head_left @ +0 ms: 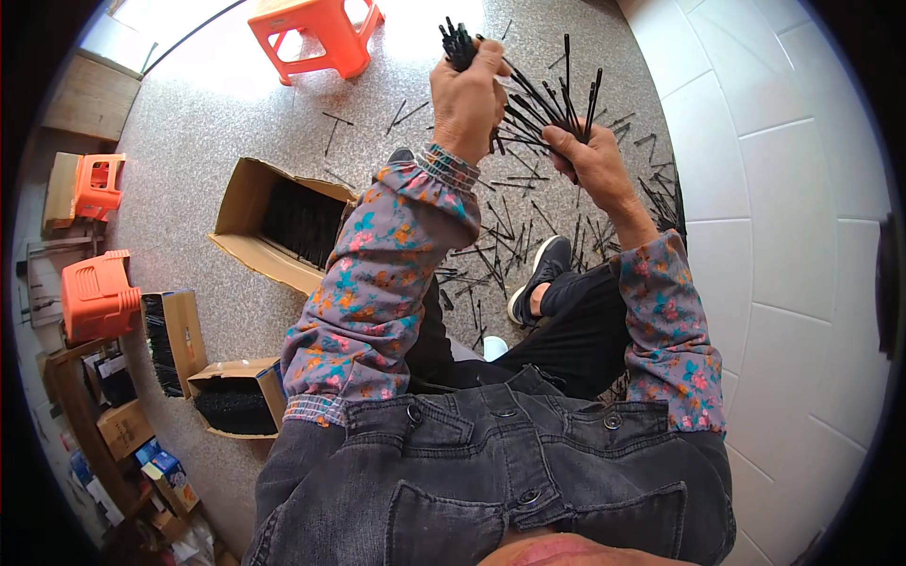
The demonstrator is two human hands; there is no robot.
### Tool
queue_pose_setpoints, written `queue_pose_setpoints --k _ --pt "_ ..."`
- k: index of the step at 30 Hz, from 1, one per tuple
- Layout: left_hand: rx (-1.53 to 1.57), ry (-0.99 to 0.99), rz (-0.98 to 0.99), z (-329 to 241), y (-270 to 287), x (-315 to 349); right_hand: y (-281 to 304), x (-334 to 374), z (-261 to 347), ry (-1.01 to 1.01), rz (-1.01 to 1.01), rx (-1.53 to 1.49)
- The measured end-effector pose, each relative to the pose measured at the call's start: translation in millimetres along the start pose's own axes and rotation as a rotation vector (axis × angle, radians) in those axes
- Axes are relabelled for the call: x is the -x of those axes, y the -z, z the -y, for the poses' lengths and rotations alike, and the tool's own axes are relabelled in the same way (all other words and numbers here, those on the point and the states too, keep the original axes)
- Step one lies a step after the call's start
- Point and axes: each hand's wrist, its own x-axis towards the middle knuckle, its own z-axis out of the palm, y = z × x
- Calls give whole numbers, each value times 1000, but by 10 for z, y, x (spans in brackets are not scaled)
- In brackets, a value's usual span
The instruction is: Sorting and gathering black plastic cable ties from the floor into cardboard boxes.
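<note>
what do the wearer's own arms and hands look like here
The left hand and right hand wear no gloves. Greyish floral oversleeves, patterned orange, pink and teal, cover the arms; the left one has gathered ends. A dark grey denim jacket shows above them.

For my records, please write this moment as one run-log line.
left hand: grips black stick bundle; right hand: grips fanned black sticks; speckled floor: scattered black sticks

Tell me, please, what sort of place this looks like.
Possibly a small indoor workroom, perhaps in a home: black rods lie strewn across the speckled floor, with open boxes and orange stools around.
</note>
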Motion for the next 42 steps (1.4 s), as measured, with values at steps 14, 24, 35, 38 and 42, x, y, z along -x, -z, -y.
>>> queue_pose_setpoints --k 14,24,35,38,42 --pt "-645 58 124 139 -121 61 -29 -43 -132 122 -26 68" --pt "-11 448 354 57 -67 97 -42 -26 -58 77 24 -33" --pt "-3 375 346 45 -92 127 -50 -11 -41 23 106 -64" --pt "42 323 279 50 -84 117 -55 -17 -38 15 94 -56" --pt "101 241 183 17 -42 69 -29 -13 -46 7 111 -30"
